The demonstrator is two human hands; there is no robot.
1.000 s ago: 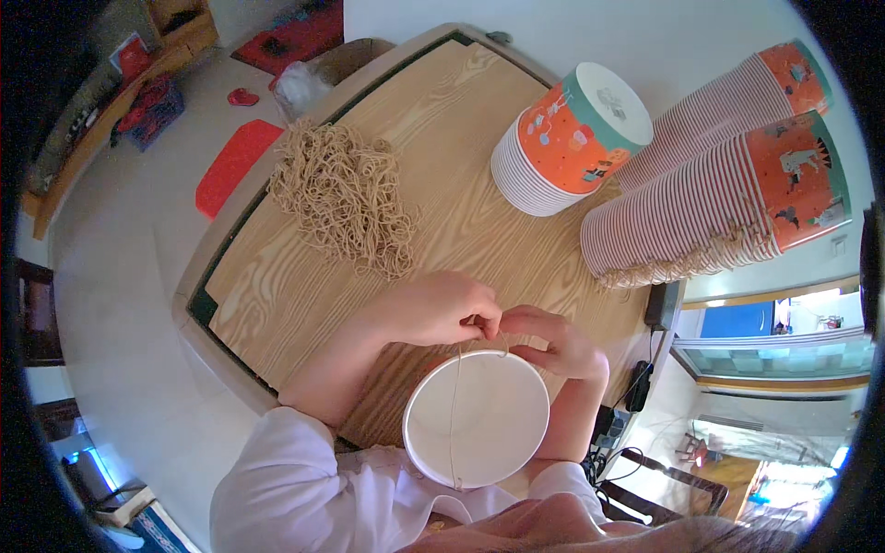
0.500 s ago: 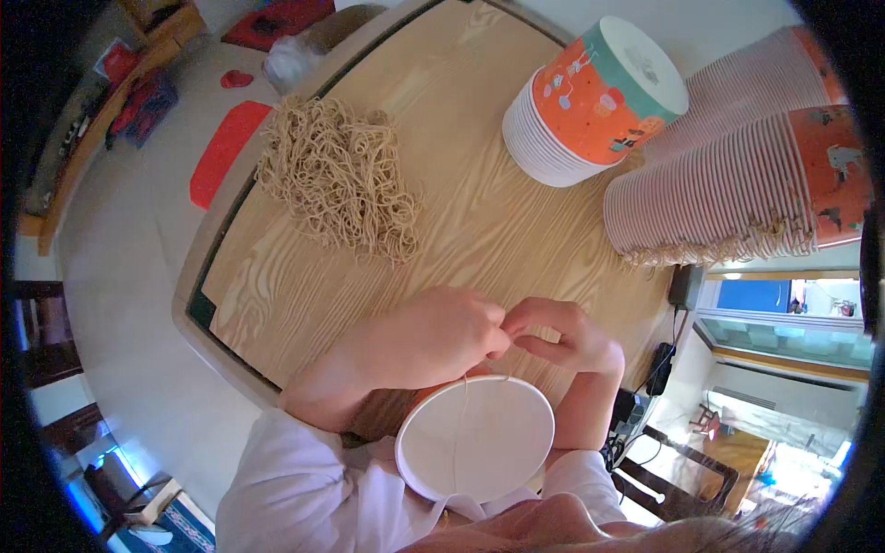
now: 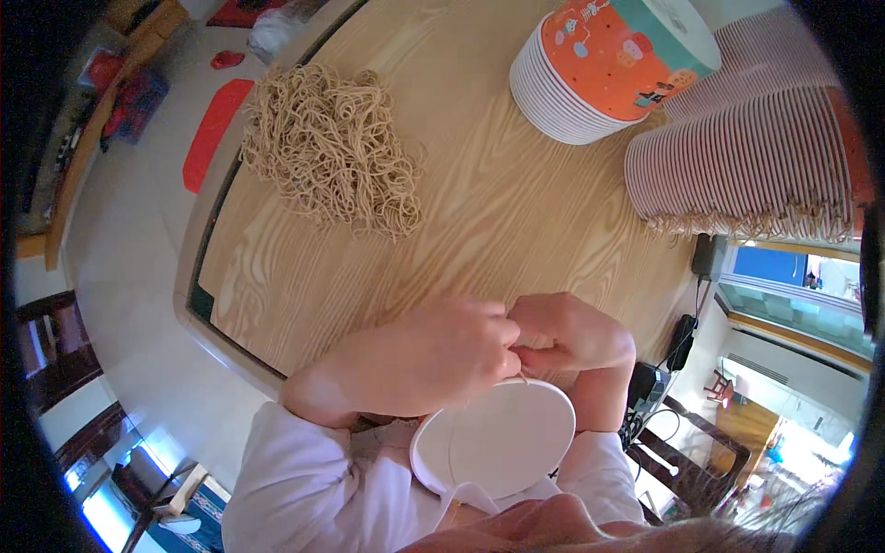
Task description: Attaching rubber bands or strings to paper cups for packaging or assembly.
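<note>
A white paper bucket [image 3: 516, 438] sits against my body at the table's near edge, its mouth facing up. One thin cord [image 3: 450, 442] runs across that mouth. My left hand [image 3: 470, 346] and my right hand [image 3: 572, 334] meet just above the bucket's far rim, fingers pinched together. A short piece of cord shows below the fingertips at the rim; the rest of what they pinch is hidden behind the knuckles. Farther off to the left lies a tangled heap of tan cord [image 3: 332, 152].
An upside-down stack of orange and green paper buckets [image 3: 608, 69] stands on the wooden table [image 3: 461, 221] at the far right. Beside it lie long nested stacks of buckets [image 3: 737, 166], with cord ends along their rims. Black power adapters [image 3: 648, 385] and cables are at the right edge.
My hands have drawn closer together at the rim, and the right fingers have curled in more. The view has shifted, so the heap and bucket stacks appear higher up.
</note>
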